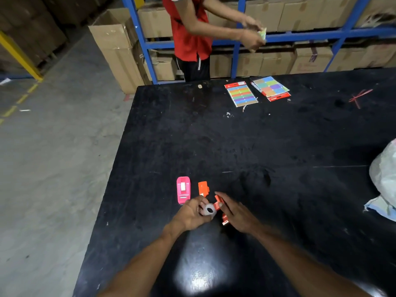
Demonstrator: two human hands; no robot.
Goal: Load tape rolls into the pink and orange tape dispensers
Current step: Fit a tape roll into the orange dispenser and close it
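A pink tape dispenser (183, 190) stands on the black table (278, 146) with a white roll showing in its top. Just right of it lies an orange dispenser part (203, 188). My left hand (194, 213) pinches a small clear tape roll (209, 210) between its fingertips. My right hand (234, 212) grips another orange dispenser piece (220, 207), tilted, right beside the roll. The roll and that orange piece almost touch. Part of the orange piece is hidden under my right fingers.
Two packs of coloured sticky tabs (241, 93) (271, 87) lie at the table's far edge. A person in a red shirt (188, 28) stands behind the table handling a small item. A white plastic bag (383, 183) sits at the right edge. Cardboard boxes fill blue shelving (300, 37).
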